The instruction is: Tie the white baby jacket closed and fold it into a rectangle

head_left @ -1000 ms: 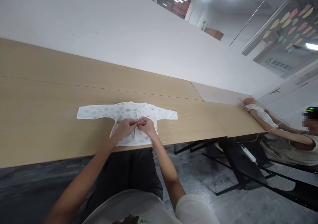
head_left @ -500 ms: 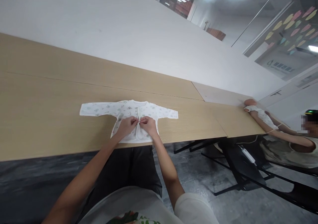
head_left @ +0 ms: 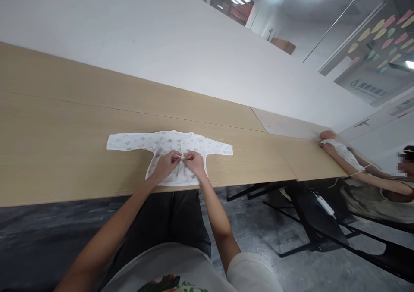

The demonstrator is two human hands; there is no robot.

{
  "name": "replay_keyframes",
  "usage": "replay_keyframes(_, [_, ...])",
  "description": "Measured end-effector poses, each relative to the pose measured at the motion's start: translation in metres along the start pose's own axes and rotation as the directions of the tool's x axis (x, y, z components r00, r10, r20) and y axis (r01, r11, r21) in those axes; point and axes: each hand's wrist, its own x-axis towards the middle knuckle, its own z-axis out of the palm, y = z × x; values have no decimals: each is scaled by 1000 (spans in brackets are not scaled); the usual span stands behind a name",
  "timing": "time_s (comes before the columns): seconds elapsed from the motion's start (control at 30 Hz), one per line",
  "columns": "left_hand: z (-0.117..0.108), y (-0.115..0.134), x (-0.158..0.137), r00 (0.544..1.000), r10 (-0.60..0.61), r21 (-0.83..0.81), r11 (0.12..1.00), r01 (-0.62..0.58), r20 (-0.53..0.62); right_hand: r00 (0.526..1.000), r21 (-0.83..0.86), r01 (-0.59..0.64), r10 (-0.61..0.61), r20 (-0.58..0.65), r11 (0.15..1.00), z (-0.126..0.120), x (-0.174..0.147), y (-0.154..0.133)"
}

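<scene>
A small white baby shirt (head_left: pixel 168 142) with a scattered print lies flat on the wooden table, its sleeves spread to both sides and its hem near the table's front edge. My left hand (head_left: pixel 167 162) pinches the front placket from the left, about halfway down. Close against it, my right hand (head_left: pixel 193 161) pinches the other edge of the same opening. The fingertips of both hands almost meet there. Any fastener between them is too small to make out, and my hands cover part of the shirt's lower front.
The long wooden table (head_left: pixel 77 124) runs along a white wall (head_left: pixel 129 63). Far right, a co-worker's arm (head_left: pixel 375 179) reaches to a doll (head_left: pixel 343 152) in white clothing. Black folding chairs (head_left: pixel 310 214) stand below, one bearing a white power strip (head_left: pixel 325 205).
Both hands stay at the shirt's placket with only slight finger movement. The co-worker's hand has shifted on the doll. The whole view has moved a little.
</scene>
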Motion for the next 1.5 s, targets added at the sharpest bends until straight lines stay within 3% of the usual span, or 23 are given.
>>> replay_keyframes(0.17, [0,-1,0,1000,28,32,999,-28,6,993,168,-96,83,83,981,2,10,12])
replay_keyframes(0.33, [3,-6,2,998,59,92,994,-61,23,987,217,-94,63,146,972,4,14,18])
replay_keyframes(0.47, [4,-10,1,996,89,138,986,-91,15,986,126,-78,58,158,989,2,12,14])
replay_keyframes(0.73, [5,-18,0,991,132,206,970,-132,17,997,-86,75,-73,31,993,6,7,13])
replay_keyframes(0.9, [5,-20,-4,982,191,355,917,-179,2,991,-128,134,-131,30,983,8,3,16])
replay_keyframes(1.13, [9,-14,-11,986,165,564,812,-149,22,975,-258,219,-219,30,941,12,-2,16])
replay_keyframes(1.33, [10,-11,-13,981,191,614,772,-166,25,942,-330,325,-333,36,886,13,-7,19])
replay_keyframes(1.5, [10,-10,-14,978,209,630,756,-176,22,932,-341,355,-358,57,870,13,-9,22])
